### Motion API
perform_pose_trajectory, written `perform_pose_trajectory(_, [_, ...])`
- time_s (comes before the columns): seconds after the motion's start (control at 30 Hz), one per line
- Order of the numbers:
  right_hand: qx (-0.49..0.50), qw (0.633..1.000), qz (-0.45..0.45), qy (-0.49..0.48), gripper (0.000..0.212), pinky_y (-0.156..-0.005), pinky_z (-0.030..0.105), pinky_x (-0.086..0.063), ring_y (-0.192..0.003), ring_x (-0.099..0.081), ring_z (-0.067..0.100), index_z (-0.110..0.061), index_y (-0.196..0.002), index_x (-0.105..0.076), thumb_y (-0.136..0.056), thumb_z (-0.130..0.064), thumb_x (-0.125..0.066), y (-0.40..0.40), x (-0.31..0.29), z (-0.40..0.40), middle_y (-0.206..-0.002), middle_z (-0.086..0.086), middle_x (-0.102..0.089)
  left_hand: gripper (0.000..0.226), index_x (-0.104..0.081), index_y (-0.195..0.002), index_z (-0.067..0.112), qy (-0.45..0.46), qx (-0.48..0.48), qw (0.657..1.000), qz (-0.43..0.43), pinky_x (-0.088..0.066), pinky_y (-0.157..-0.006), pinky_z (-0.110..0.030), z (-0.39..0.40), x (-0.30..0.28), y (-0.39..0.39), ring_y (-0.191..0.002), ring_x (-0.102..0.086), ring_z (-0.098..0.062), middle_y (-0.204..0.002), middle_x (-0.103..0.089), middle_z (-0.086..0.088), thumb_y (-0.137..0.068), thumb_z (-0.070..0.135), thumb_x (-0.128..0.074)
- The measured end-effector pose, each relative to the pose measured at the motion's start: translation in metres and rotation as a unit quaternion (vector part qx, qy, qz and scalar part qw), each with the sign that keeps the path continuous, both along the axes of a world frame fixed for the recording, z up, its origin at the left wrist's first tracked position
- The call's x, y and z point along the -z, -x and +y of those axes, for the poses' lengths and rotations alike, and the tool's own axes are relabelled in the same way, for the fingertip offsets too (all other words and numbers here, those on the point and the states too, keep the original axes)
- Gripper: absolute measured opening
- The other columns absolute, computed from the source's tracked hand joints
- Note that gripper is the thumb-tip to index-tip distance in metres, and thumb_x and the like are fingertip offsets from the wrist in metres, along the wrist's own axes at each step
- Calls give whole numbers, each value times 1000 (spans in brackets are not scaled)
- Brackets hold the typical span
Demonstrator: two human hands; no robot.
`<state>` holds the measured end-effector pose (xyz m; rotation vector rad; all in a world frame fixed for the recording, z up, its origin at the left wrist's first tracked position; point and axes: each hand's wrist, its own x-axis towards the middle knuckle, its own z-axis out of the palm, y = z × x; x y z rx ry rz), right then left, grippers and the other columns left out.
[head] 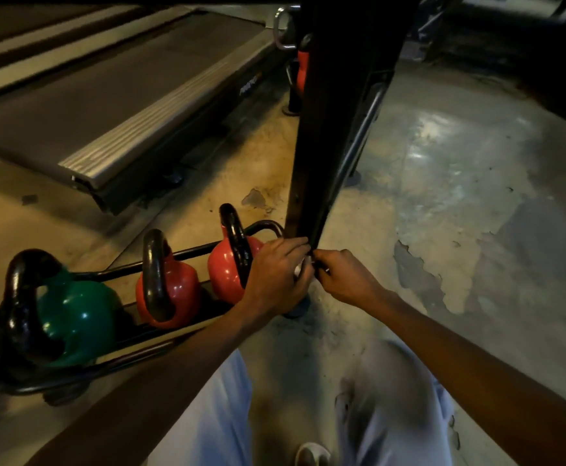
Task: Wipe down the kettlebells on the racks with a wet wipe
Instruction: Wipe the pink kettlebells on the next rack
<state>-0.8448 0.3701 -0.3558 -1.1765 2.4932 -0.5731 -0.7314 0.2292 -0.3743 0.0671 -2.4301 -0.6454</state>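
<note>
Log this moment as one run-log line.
left hand: holds white wipe | right hand: pinches wipe | place: beside rack upright | red kettlebell: on rack, untouched

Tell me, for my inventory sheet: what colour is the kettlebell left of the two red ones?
Green, with a black handle; the head view shows it.

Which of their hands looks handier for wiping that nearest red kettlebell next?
Probably the left hand. It already lies against the red kettlebell on the rack, holding the white wipe with the right hand, which sits further over, past the black post.
</note>
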Motion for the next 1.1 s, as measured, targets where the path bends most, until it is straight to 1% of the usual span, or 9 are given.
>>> perform_pose_trajectory(0.17, [76, 997, 12, 2, 25, -77, 32, -54, -94, -72, 27, -22, -122, -70, -105, -32, -56, 11, -14, 24, -108, 6, -77, 33, -76, -115, 9, -45, 50, 993, -102, -55, -84, -43, 19, -28, 16, -103, -65, -22, -114, -73, -6, -102, 32, -54])
perform_pose_trajectory(0.3, [165, 985, 10, 47, 30, -79, 26, -50, -99, -72, 22, -18, -114, -72, -103, -44, -60, 13, -31, 42, -111, 3, -76, 39, -69, -132, 13, -73, 45, 973, -214, -49, -100, -35, 36, -53, 25, -121, -62, -24, -130, -69, -6, -107, 37, -51])
perform_pose_trajectory(0.37, [196, 979, 1, 58, 34, -90, 25, -46, -118, -67, 22, -15, -112, -73, -104, -46, -59, 12, -43, 53, -128, 6, -71, 46, -61, -144, 14, -58, 36, 958, -277, -42, -110, -35, 44, -66, 30, -136, -54, -24, -146, -61, -6, -108, 40, -50])
perform_pose_trajectory(0.47, [237, 971, -1, 36, 25, -117, 38, -40, -151, -39, 24, -13, -112, -73, -105, -34, -60, 4, -63, 70, -156, 11, -51, 52, -51, -154, 17, -52, 41, 941, -332, -35, -119, -39, 58, -92, 29, -148, -43, -25, -160, -48, -5, -109, 43, -46])
perform_pose_trajectory(0.53, [268, 963, 3, 29, 18, -122, 48, -37, -157, -28, 26, -15, -112, -72, -104, -26, -61, -5, -86, 82, -163, 11, -41, 54, -46, -157, 17, -62, 48, 933, -352, -30, -123, -40, 68, -117, 22, -152, -37, -24, -165, -41, -5, -110, 43, -45])
perform_pose_trajectory(0.7, [306, 952, 20, 12, 18, -124, 50, -34, -159, -18, 31, -15, -116, -72, -104, -17, -59, -36, -158, 117, -168, 12, -30, 55, -38, -161, 16, -56, 69, 926, -368, -26, -127, -44, 91, -186, -5, -156, -28, -23, -170, -32, -5, -111, 39, -44])
perform_pose_trajectory(0.83, [303, 952, 40, 7, 20, -121, 53, -39, -158, -22, 35, -13, -116, -73, -105, -19, -57, -68, -214, 145, -166, 17, -34, 58, -40, -160, 17, -15, 85, 917, -389, -23, -129, -49, 108, -241, -31, -156, -29, -24, -168, -36, -6, -110, 44, -39])
perform_pose_trajectory(0.93, [293, 953, 71, -18, 20, -125, 52, -31, -158, -21, 37, -11, -116, -75, -103, -17, -61, -98, -257, 167, -165, 20, -34, 70, -49, -155, 15, 3, 99, 916, -388, -27, -126, -53, 121, -277, -57, -155, -33, -30, -162, -45, -9, -102, 56, -29])
perform_pose_trajectory(1.1, [273, 955, 100, -60, 25, -128, 52, -21, -158, -21, 37, -10, -118, -74, -105, -22, -57, -153, -320, 202, -164, 21, -35, 66, -53, -150, 4, 32, 140, 917, -373, -36, -121, -53, 152, -340, -99, -146, -46, -35, -154, -52, -20, -102, 47, -37])
